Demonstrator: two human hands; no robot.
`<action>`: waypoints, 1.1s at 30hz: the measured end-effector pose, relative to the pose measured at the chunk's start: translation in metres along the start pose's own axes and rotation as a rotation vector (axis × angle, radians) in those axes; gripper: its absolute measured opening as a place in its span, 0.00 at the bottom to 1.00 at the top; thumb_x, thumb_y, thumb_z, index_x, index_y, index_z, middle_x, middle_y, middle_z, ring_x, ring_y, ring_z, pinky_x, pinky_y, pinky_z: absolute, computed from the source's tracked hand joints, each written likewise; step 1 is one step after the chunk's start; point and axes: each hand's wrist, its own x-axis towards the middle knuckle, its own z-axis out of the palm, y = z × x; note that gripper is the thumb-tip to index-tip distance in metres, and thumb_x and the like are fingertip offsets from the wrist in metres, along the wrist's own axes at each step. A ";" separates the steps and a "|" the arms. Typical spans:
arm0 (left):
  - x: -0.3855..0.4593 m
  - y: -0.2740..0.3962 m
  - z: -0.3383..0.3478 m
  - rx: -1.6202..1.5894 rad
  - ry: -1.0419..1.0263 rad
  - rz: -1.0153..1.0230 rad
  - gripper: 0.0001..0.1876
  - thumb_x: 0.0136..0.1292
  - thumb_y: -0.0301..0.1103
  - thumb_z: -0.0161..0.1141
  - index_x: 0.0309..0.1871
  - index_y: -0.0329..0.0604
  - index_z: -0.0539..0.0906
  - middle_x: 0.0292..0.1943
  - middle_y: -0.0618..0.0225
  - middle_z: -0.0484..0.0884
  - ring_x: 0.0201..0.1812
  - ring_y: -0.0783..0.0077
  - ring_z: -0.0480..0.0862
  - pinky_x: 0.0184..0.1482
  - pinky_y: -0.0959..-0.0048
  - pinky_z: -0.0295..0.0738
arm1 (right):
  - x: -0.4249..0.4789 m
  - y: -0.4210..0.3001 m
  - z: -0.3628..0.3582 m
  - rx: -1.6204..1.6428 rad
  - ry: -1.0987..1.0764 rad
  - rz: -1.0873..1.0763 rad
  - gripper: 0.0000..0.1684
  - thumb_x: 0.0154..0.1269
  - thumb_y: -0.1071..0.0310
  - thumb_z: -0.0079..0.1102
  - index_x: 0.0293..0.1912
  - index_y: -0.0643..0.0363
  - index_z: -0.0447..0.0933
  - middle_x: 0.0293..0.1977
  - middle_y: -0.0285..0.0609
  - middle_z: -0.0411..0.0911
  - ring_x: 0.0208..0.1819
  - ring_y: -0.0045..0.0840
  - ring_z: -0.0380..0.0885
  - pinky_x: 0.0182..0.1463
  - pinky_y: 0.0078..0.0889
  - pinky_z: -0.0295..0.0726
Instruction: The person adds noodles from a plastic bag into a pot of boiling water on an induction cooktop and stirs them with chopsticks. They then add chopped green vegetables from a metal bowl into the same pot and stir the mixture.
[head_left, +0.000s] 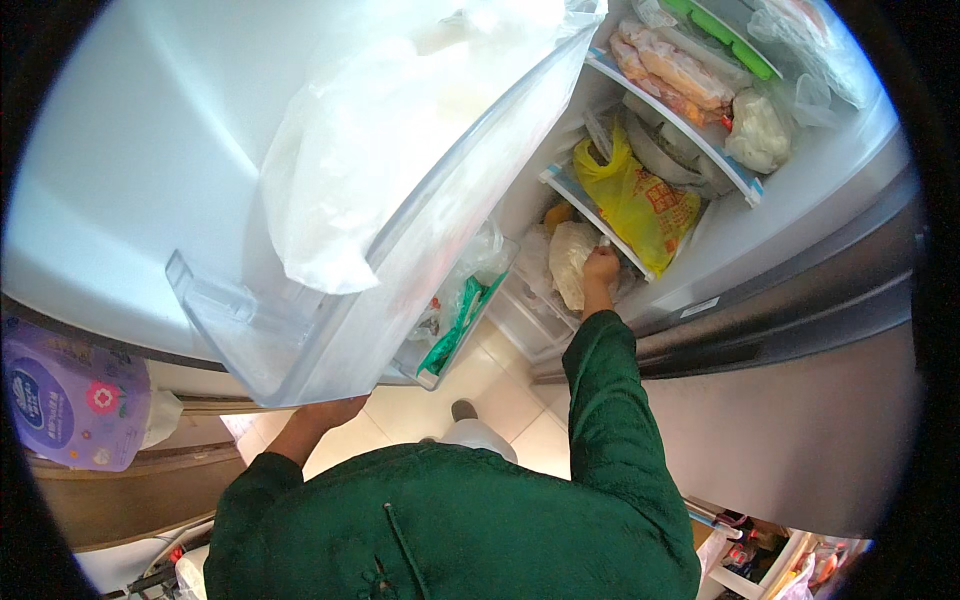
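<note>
My left hand (334, 415) is at the lower edge of a large clear plastic drawer (300, 367), its fingers partly hidden by the plastic. In and above that drawer bulges a white plastic bag (330, 172), brightly lit. On the right, my right hand (602, 264) reaches into the low part of an open freezer compartment. Its closed fingers grip the top of a pale plastic bag (574, 259) with contents I cannot make out. Just above that hand, a yellow plastic bag (637, 202) with red print lies on a shelf (600, 225).
Wrapped meat (675, 71) and a white bag (757, 131) fill the upper shelf. Lower down, a clear bin (431, 379) holds a green package (457, 330). A purple tissue pack (82, 397) stands at left. Tiled floor (495, 375) shows between the doors.
</note>
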 end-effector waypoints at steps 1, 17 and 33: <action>0.005 0.002 -0.002 -0.020 -0.015 -0.006 0.17 0.53 0.41 0.66 0.45 0.46 0.84 0.46 0.52 0.80 0.53 0.46 0.76 0.56 0.52 0.68 | 0.010 0.015 0.002 -0.009 0.047 0.012 0.12 0.59 0.61 0.61 0.35 0.61 0.83 0.32 0.52 0.82 0.36 0.46 0.81 0.40 0.46 0.79; -0.008 0.017 0.020 -0.104 -0.026 0.185 0.17 0.52 0.48 0.64 0.25 0.42 0.84 0.34 0.57 0.83 0.43 0.54 0.80 0.52 0.58 0.73 | -0.313 0.141 -0.088 -0.012 -0.742 -0.002 0.09 0.60 0.69 0.60 0.42 0.58 0.80 0.32 0.36 0.81 0.33 0.22 0.78 0.36 0.27 0.77; -0.070 0.030 0.073 -0.483 -0.108 0.192 0.11 0.58 0.41 0.62 0.36 0.44 0.83 0.40 0.60 0.83 0.45 0.56 0.81 0.49 0.60 0.75 | -0.344 0.053 -0.163 0.060 -1.092 -0.037 0.22 0.63 0.71 0.57 0.57 0.57 0.73 0.41 0.40 0.79 0.39 0.22 0.78 0.40 0.26 0.79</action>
